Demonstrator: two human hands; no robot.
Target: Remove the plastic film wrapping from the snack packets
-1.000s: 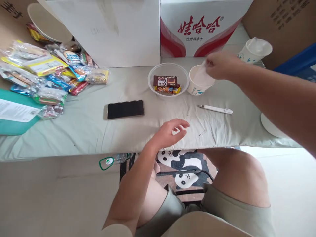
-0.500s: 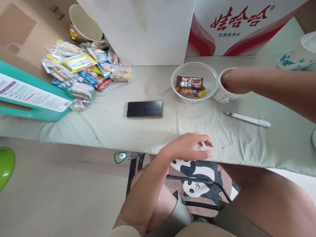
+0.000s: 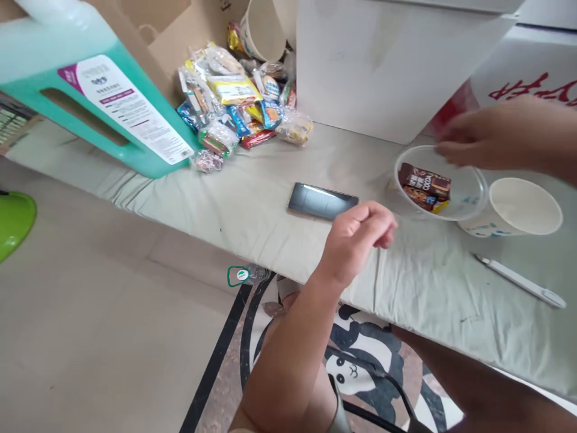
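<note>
My right hand (image 3: 500, 137), smeared by motion, hangs over the right rim of a clear plastic bowl (image 3: 471, 192); whether anything is between its fingers does not show. Inside the bowl lie a brown cocoa snack packet (image 3: 424, 179) and an orange-brown snack packet (image 3: 419, 197). Beside the bowl stands a white paper cup (image 3: 525, 207) with a blue print. My left hand (image 3: 360, 240) hovers over the table's front part with curled fingers and the thumb against them, nothing seen in it. A dark phone (image 3: 321, 200) lies just behind that hand.
A pale cloth covers the table (image 3: 252, 198). Wrapped snacks (image 3: 238, 108) are heaped at the back left, near a jug of green liquid (image 3: 148, 144) and a tipped paper cup (image 3: 265, 33). White boxes (image 3: 383, 66) stand behind. A white pen-like tool (image 3: 518, 279) lies at right.
My right hand has come out of the paper cup and moved left over the bowl. My left hand has risen toward the phone and its fingers have curled in. The view has turned left.
</note>
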